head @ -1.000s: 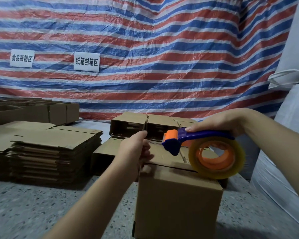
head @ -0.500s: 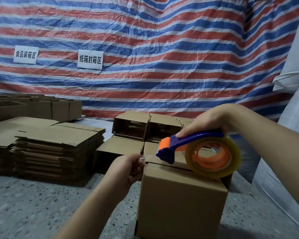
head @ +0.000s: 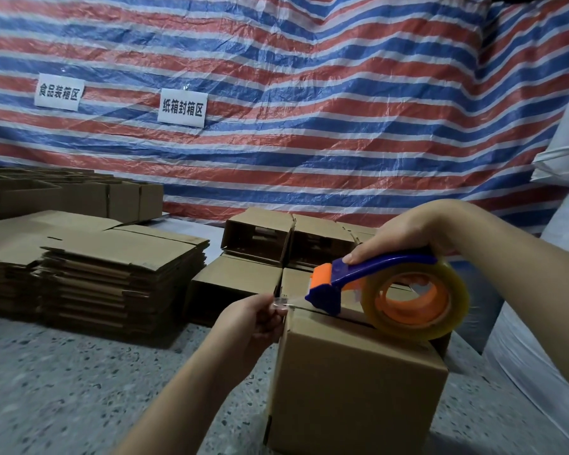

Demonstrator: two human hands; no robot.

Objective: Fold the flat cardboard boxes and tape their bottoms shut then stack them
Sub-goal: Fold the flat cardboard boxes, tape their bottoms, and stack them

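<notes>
A folded cardboard box [head: 355, 385] stands on the floor in front of me with its closed flaps facing up. My right hand [head: 404, 231] grips the blue handle of a tape dispenser [head: 388, 290] with an orange core and a clear tape roll, resting on the box top. My left hand [head: 253, 320] pinches the free end of the clear tape [head: 284, 302] at the box's left top edge. The tape runs from the dispenser's blade to my fingers.
A tall stack of flat cardboard boxes [head: 89, 270] lies at the left. Several folded boxes [head: 286, 244] are stacked behind the one I work on, more [head: 69, 195] at far left. A striped tarp [head: 309, 110] hangs behind; white sacks [head: 546, 339] stand at the right.
My left hand dropped from the box top to its left edge, pulling the tape end out from the dispenser. The dispenser lowered slightly onto the box top.
</notes>
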